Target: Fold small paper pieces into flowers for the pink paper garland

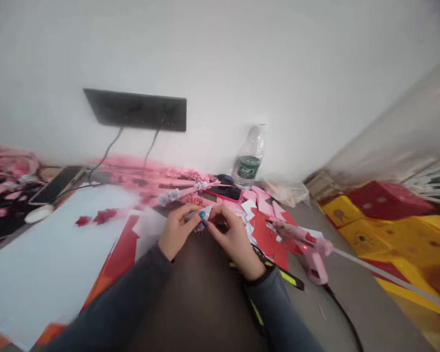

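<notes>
Both hands meet over the middle of the table, pinching a small piece of white paper between thumbs and fingertips. My left hand is closed on its left side, and my right hand is closed on its right side. Blue polish shows on the thumbnails. The fingers cover most of the paper, so its exact shape is hidden. Just beyond the hands lie pale paper flowers and pink paper flowers. Beside my right wrist is a black and yellow utility knife, partly covered by the arm.
A pink glue gun, its red light lit, lies on the right with a long glue stick and cord. Red paper sits beside it. White sheets spread leftward. A water bottle stands by the wall; yellow boxes are far right.
</notes>
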Motion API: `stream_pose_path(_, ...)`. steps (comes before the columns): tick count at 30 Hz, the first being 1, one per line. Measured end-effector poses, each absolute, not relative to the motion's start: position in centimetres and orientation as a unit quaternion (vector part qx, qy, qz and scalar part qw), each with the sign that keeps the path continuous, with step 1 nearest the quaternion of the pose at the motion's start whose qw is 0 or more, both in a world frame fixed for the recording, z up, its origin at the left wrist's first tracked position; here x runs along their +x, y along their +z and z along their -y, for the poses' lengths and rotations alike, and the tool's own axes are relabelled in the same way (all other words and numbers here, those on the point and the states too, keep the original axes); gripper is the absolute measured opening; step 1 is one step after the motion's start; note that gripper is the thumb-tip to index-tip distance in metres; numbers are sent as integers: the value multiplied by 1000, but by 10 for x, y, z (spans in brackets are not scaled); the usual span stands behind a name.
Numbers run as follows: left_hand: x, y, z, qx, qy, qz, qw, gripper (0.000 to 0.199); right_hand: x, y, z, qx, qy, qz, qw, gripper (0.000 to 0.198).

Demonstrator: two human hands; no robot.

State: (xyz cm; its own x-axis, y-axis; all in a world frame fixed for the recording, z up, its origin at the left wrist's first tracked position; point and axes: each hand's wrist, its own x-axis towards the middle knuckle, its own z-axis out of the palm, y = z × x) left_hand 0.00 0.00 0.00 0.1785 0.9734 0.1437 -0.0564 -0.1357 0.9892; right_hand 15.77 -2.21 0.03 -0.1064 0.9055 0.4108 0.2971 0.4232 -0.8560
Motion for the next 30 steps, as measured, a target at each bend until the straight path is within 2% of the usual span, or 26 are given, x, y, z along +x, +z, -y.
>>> stream_pose_path(6,3,1,1,551,487,-390,554,20,159,2,21,-448,312,652,526,2)
stream_pose_path(13,0,2,1,568,458,-401,554,19,164,0,19,-438,306,635,558,9)
stream_pose_path(21,2,8,4,541,482,-416,549,19,163,-6,17,-416,412,581,565,17)
stream_pose_path(30,2,9,3,553,488,-403,541,16,163,-5,15,-424,442,548,570,23)
